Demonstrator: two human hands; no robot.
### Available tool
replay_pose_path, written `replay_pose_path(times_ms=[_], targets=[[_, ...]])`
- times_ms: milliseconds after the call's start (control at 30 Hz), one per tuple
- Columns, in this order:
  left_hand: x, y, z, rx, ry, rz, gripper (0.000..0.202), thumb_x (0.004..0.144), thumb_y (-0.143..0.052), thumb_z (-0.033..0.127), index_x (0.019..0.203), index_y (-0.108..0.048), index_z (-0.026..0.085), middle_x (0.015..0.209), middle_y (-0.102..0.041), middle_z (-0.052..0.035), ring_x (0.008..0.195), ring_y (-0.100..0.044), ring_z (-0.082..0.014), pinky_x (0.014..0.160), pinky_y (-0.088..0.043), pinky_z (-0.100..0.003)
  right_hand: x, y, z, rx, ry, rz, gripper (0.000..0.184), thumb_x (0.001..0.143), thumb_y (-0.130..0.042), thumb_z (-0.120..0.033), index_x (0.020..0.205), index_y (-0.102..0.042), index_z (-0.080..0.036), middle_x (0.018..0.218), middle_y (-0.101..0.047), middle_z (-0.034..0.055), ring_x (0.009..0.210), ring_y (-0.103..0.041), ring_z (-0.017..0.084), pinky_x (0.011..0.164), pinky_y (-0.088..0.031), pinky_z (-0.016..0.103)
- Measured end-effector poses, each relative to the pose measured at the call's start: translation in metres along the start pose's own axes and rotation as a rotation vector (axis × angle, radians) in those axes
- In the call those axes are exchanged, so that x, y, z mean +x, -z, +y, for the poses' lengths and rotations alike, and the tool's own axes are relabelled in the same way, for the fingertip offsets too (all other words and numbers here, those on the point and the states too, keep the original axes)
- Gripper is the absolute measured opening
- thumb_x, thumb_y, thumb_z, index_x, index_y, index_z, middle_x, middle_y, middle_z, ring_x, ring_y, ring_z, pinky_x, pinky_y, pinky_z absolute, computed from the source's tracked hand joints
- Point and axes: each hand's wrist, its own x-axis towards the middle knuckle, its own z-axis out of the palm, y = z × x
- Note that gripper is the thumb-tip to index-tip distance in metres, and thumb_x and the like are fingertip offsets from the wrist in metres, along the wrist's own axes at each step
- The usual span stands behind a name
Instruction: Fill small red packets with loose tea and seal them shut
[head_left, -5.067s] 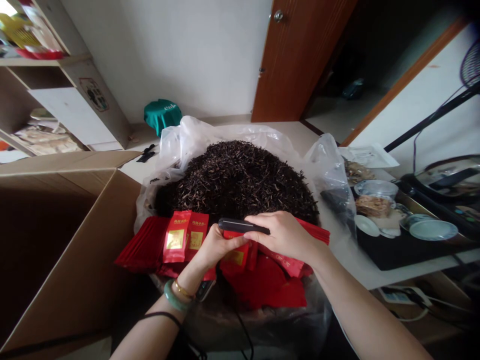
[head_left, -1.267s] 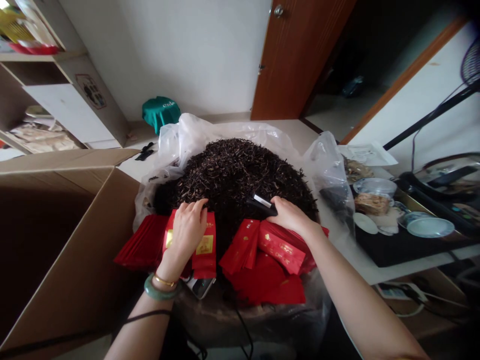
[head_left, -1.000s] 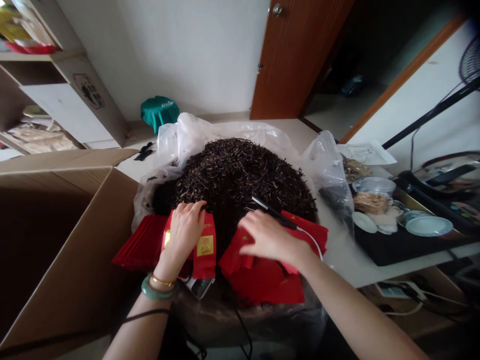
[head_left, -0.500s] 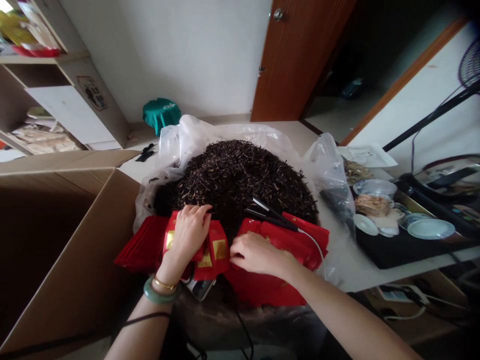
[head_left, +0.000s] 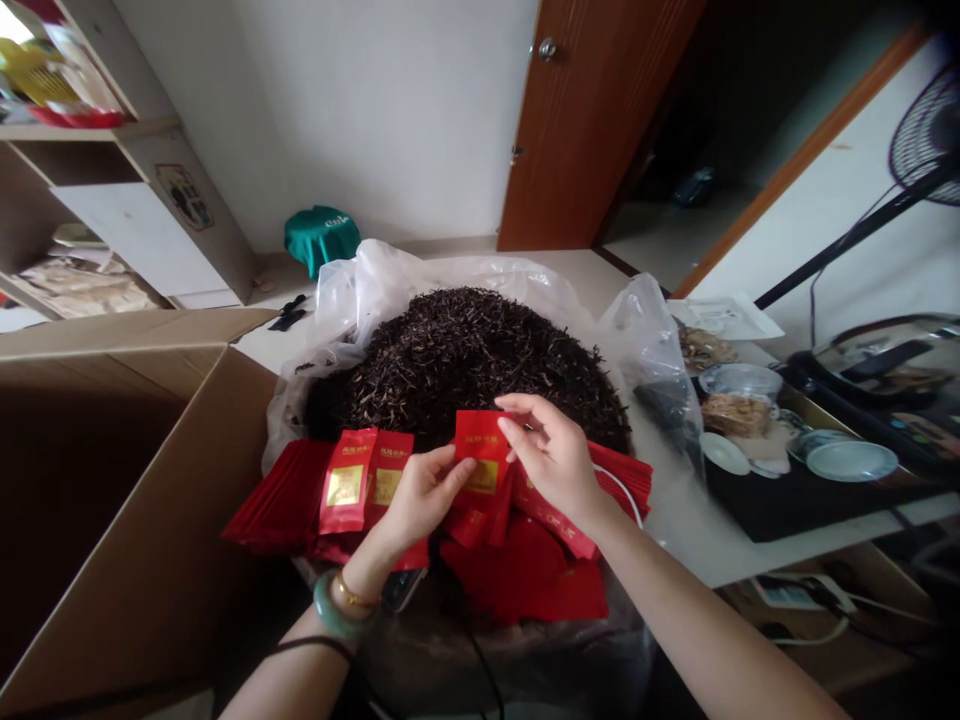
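Note:
Between my hands is a small red tea packet (head_left: 474, 430) with gold lettering and a gold panel. My left hand (head_left: 426, 490) pinches its left edge between thumb and fingers. My right hand (head_left: 546, 450) closes on its top right corner. To the left, two similar tea packets (head_left: 348, 485) lie side by side, by a row of stacked red packets (head_left: 281, 495). Below and to the right are more red pouches (head_left: 517, 575). A white cable (head_left: 621, 490) shows behind my right hand; the tool it leads to is hidden.
A heap of dark tea leaves (head_left: 465, 350) fills a clear plastic bag (head_left: 390, 265) just beyond. On the left stands an open cardboard box (head_left: 217, 430). Dishes (head_left: 855, 458) and a plastic tub (head_left: 739, 395) sit on the right. A dark device (head_left: 405, 588) is partly under the packets.
My left hand has left the packets on the left and moved right. My right hand has risen, and a red tea packet is now held up between both hands.

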Motion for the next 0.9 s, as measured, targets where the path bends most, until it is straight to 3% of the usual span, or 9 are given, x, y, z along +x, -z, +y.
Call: replay_pose_path(times_ms=[67,133,300,400,500,633,900], targets=[[0.001,0.0004,0.0003,0.049,0.004,0.04,0.041,0.082,-0.058,0.052,0.076,-0.068,0.012,0.068,-0.068,-0.0037,0.062,-0.058,-0.015,0.055,-0.044,-0.022,-0.0006,-0.0015,0.0014,-0.189,0.178,-0.026,0.028,0.09,-0.051,-0.019,0.117,-0.058,-0.018,0.102,-0.065,0.0109,0.088,-0.065,0.021,0.07,-0.059,0.033],[0.0014,0.0016,0.0025,0.079,0.002,0.076,0.039,0.08,-0.059,0.05,0.072,-0.066,0.012,0.061,-0.063,-0.001,0.056,-0.051,-0.0119,0.051,-0.039,-0.02,-0.0007,-0.0023,0.0016,-0.348,0.32,-0.052,0.036,0.089,-0.051,-0.015,0.125,-0.054,-0.016,0.106,-0.063,0.014,0.099,-0.061,0.025,0.084,-0.056,0.042],[0.0018,-0.0005,0.0079,-0.066,0.048,0.083,0.04,0.077,-0.059,0.052,0.072,-0.063,0.013,0.06,-0.058,0.0007,0.058,-0.05,-0.0121,0.053,-0.041,-0.02,-0.0011,-0.0054,0.0017,-0.497,0.479,-0.055,0.041,0.089,-0.048,-0.008,0.13,-0.05,-0.014,0.111,-0.061,0.0155,0.107,-0.057,0.027,0.092,-0.053,0.047],[0.0017,-0.0009,0.0085,-0.088,0.084,0.069,0.04,0.077,-0.059,0.052,0.067,-0.058,0.014,0.059,-0.055,0.0012,0.056,-0.046,-0.0111,0.051,-0.04,-0.021,-0.0017,-0.0063,0.0036,-0.502,0.497,-0.011,0.031,0.089,-0.051,-0.009,0.117,-0.058,-0.019,0.111,-0.062,0.0128,0.107,-0.057,0.027,0.09,-0.053,0.047],[0.0011,0.001,0.0073,0.047,0.026,0.097,0.036,0.08,-0.055,0.046,0.061,-0.052,0.015,0.055,-0.047,0.0034,0.053,-0.039,-0.009,0.048,-0.033,-0.019,-0.0018,-0.0054,0.0055,-0.449,0.426,0.038,0.017,0.089,-0.056,-0.015,0.104,-0.062,-0.021,0.099,-0.062,0.0098,0.095,-0.059,0.025,0.081,-0.056,0.044],[0.0,0.0023,0.0035,0.25,-0.067,0.118,0.034,0.084,-0.051,0.037,0.058,-0.048,0.016,0.052,-0.041,0.0052,0.051,-0.033,-0.0078,0.047,-0.026,-0.019,-0.0012,-0.004,0.0076,-0.438,0.363,0.075,0.028,0.089,-0.058,-0.019,0.117,-0.057,-0.017,0.099,-0.061,0.0122,0.094,-0.059,0.025,0.08,-0.055,0.042],[0.0003,0.0002,-0.0012,0.223,-0.027,0.149,0.035,0.085,-0.048,0.041,0.059,-0.044,0.017,0.055,-0.038,0.0049,0.054,-0.033,-0.0083,0.048,-0.027,-0.02,-0.0026,-0.0064,0.0084,-0.46,0.495,0.049,0.037,0.09,-0.053,-0.01,0.126,-0.055,-0.018,0.104,-0.065,0.0127,0.094,-0.062,0.023,0.081,-0.056,0.04]])
